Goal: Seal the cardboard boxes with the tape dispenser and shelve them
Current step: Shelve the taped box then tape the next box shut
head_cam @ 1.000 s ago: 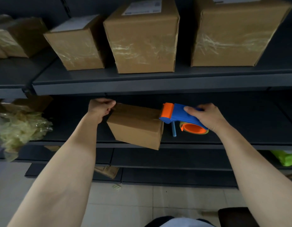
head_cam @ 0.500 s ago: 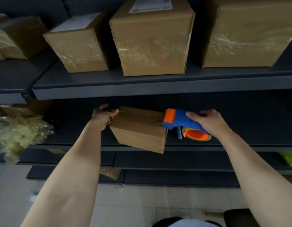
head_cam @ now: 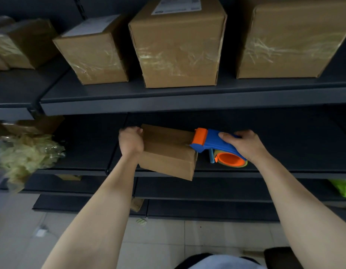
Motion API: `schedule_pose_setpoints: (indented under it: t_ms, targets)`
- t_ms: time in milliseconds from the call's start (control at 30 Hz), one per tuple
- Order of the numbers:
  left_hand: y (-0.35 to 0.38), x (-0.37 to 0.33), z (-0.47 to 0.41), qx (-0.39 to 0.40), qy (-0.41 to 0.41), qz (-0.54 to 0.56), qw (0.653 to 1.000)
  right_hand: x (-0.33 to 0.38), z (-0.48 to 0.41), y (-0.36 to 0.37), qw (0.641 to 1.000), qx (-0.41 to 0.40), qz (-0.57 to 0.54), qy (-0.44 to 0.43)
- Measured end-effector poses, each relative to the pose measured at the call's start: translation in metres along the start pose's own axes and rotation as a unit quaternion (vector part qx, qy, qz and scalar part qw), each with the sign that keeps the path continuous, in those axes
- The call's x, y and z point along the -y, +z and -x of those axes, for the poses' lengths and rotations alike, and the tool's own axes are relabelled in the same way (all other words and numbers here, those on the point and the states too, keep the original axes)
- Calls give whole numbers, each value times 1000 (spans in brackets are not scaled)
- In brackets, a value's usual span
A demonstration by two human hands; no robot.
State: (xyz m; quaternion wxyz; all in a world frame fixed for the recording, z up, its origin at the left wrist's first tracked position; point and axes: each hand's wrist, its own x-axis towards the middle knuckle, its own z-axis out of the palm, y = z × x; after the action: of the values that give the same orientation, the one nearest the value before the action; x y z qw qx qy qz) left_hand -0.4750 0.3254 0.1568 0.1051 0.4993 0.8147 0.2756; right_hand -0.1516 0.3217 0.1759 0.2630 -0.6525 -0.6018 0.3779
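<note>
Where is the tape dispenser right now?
Right of centre in the head view, gripped by the right hand, the tape dispenser touches the right end of the small box in the left hand.

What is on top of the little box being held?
The tape dispenser, gripped by the right hand, rests its orange head on the little box's top right edge. The left hand holds the left end. Beneath that head nothing shows.

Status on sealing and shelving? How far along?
Done: taped boxes sit on the upper shelf. In hand: left hand grips the small box, right hand holds the tape dispenser at its top's right end. Remaining: finish this strip, then shelve it.
</note>
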Motion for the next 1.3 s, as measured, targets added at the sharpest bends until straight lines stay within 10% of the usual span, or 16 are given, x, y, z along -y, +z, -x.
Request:
schedule_pose_setpoints:
  t_ms: [233, 333, 933, 1300]
  targets:
    - [17, -35, 43, 44, 33, -243, 969, -6, 4, 3, 1000, 5, -11, -7]
    - [31, -53, 56, 87, 135, -184, 970, -6, 8, 3, 1000, 11, -11, -6]
    - [35, -62, 47, 228, 129, -229, 938, -55, 45, -61, 994, 66, 6, 86]
    - [38, -75, 84, 42, 192, -170, 966, -50, 35, 32, 985, 62, 91, 132]
